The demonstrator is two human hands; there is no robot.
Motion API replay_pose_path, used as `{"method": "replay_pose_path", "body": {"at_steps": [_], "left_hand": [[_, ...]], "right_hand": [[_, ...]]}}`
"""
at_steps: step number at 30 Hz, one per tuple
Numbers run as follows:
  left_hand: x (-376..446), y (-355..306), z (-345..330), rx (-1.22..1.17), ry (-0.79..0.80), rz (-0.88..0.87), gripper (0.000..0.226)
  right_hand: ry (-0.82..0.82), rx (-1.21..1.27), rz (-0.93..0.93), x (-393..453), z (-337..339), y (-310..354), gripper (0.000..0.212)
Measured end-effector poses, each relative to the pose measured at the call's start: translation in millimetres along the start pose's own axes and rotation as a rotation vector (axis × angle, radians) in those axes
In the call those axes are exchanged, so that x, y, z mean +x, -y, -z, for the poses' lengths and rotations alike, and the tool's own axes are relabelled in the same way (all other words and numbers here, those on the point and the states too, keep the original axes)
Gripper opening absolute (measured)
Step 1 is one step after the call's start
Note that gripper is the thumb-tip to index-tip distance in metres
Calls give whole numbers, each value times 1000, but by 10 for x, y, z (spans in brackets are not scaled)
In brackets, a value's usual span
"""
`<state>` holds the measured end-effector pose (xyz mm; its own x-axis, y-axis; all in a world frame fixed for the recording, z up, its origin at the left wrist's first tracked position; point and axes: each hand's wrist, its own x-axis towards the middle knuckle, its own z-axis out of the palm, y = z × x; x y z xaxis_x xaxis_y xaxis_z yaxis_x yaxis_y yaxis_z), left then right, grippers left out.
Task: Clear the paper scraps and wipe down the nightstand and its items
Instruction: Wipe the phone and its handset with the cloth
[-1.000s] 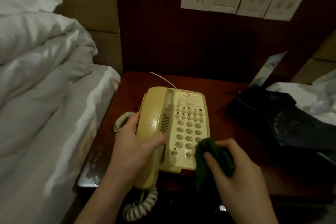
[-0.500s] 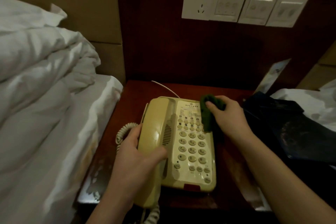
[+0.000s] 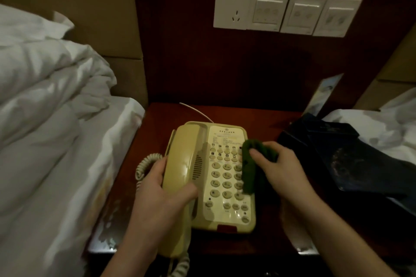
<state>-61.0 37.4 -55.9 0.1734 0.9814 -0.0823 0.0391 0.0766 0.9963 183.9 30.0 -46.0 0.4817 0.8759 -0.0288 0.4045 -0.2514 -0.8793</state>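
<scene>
A cream corded telephone (image 3: 221,177) sits in the middle of the dark red-brown nightstand (image 3: 265,119), its handset (image 3: 180,173) lying in the cradle on the set's nine o'clock side. The person's left hand (image 3: 162,195) grips the handset, fingers wrapped round its outer edge and thumb laid across its face toward the keypad. The right hand (image 3: 286,171) clutches a bunched green cloth (image 3: 252,164), thumb on top, and presses it against the keypad's three o'clock edge, covering the outermost column of buttons. The coiled cord (image 3: 146,164) loops out at nine o'clock of the phone and shows again at six o'clock below the handset. At three o'clock of the phone lies a dark folder (image 3: 351,159), partly over white bedding. White bed linen (image 3: 45,119) fills the nine o'clock side. On the wall at twelve o'clock hangs a white socket and switch panel (image 3: 286,11).
</scene>
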Motion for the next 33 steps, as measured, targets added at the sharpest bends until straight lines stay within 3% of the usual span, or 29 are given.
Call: {"method": "replay_pose_path", "body": {"at_steps": [5,12,16,19,22,28,31,33], "left_hand": [[18,17,23,11,-3,16,59],[7,-9,-20,-48,-17,23,58],[-25,-24,-28,-53,0,11,52],[-47,-54,-6,-29,34,17,59],[-45,-86,72,-27,86,27,60],[11,-178,355,-180,147,84,49],[91,-145,506,-285,172,112,37],[119,-130,557,-370,187,128,50]], "right_hand": [[-18,-3,-15,481,-99,141,32],[49,-98,46,-797,57,-65,28],[-43,-220,65,-1392,-50,-252,48],[-157,-348,255,-1559,-142,-328,58],[-157,-542,549,-1517,-128,-377,57],[130,-804,920,-1377,-227,-211,77],[212,-815,1030,-1283,-422,14,73],[246,-811,1087,-1254,-611,156,64]]}}
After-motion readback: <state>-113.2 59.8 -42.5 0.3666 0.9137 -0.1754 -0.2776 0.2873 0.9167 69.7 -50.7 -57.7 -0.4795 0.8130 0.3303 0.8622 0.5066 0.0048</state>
